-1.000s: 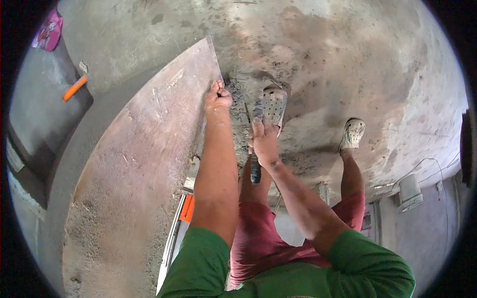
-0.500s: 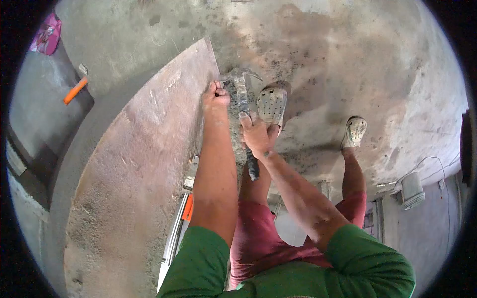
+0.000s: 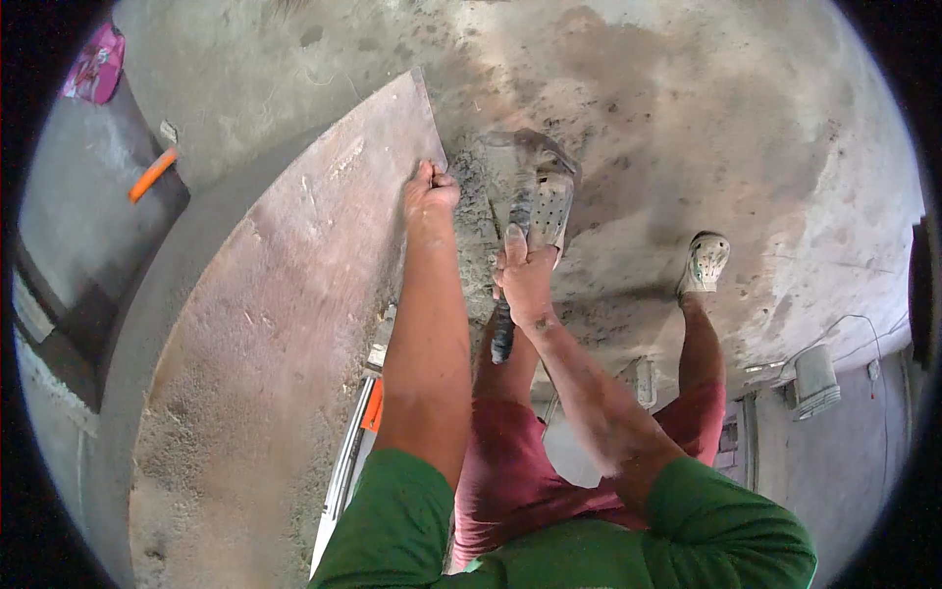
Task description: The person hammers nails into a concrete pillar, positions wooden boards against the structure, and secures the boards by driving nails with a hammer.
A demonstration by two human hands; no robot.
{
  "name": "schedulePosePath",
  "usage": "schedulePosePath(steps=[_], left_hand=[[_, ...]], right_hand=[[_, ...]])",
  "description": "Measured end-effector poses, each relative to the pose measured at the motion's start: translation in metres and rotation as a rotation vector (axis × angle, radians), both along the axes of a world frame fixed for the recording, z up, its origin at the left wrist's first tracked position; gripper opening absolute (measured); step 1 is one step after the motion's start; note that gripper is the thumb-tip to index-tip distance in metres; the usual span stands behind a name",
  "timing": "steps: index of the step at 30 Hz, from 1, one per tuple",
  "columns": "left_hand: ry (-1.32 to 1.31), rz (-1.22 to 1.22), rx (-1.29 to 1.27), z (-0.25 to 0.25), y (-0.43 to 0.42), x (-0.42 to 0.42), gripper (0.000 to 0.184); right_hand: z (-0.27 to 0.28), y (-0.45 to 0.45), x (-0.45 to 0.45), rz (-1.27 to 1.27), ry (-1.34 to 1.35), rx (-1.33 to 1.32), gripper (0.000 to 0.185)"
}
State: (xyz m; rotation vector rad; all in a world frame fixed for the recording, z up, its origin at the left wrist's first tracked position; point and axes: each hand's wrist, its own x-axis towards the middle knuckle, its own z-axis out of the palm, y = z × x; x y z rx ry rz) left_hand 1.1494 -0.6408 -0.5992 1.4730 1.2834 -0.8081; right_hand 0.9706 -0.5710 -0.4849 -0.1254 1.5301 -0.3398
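Gripping a hammer (image 3: 521,201) in the right hand (image 3: 528,285), wrapped snugly round the dark handle with the thumb laid along it. Can only see the hammer head as a blur, out to the right of the left hand (image 3: 432,191) and a bit farther off. Got that left hand curled up tight at the right edge of a big curved panel (image 3: 304,226), near its pointy far end. Can't tell about anything pinched inside. Standing on a stained floor (image 3: 667,128) in holey clogs (image 3: 704,260), feet well apart. Also spotting an orange tube (image 3: 153,175) at far left.
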Motion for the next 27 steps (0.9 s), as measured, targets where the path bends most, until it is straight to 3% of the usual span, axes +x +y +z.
schedulePosePath(steps=[4,5,7,8,10,12,13,16,18,20,23,27], left_hand=[[-0.034,-0.045,-0.029,0.000,0.002,-0.005,0.011],[-0.033,-0.045,-0.033,0.002,0.000,-0.006,0.011],[-0.020,-0.065,-0.009,-0.001,0.000,-0.004,0.010],[-0.021,-0.066,-0.007,-0.001,0.001,-0.004,0.010],[0.014,-0.026,0.008,0.001,-0.001,-0.002,0.008],[-0.001,-0.003,0.025,0.003,-0.002,-0.003,0.009],[-0.013,0.021,0.033,0.006,-0.005,-0.005,0.009],[-0.019,0.009,0.007,-0.007,0.005,0.001,0.005],[-0.021,0.013,0.021,-0.008,0.002,0.000,0.005],[-0.023,0.020,0.046,-0.004,0.001,0.000,0.006],[-0.008,0.024,0.027,-0.015,0.011,0.004,0.006],[-0.029,-0.011,0.015,-0.011,0.005,0.000,0.007]], right_hand=[[-0.009,0.007,-0.003,-0.215,-0.209,0.047,0.028],[-0.019,0.006,-0.013,-0.412,-0.409,0.145,0.022],[-0.002,-0.027,-0.017,-0.018,-0.333,0.074,0.022],[0.001,-0.025,-0.012,-0.019,-0.333,0.075,0.022],[0.007,-0.019,-0.002,-0.007,-0.026,0.060,0.030],[0.010,-0.011,0.008,-0.157,0.024,0.076,0.028],[0.009,-0.008,0.010,-0.454,-0.196,0.206,0.024],[0.009,-0.024,0.014,0.097,0.071,-0.235,0.022],[0.006,-0.034,0.000,-0.070,-0.236,0.129,0.021],[0.011,-0.022,0.003,-0.185,-0.295,0.101,0.022],[0.030,-0.020,0.030,0.095,0.199,-0.114,0.028],[-0.010,-0.008,0.014,0.233,-0.036,-0.065,0.032]])
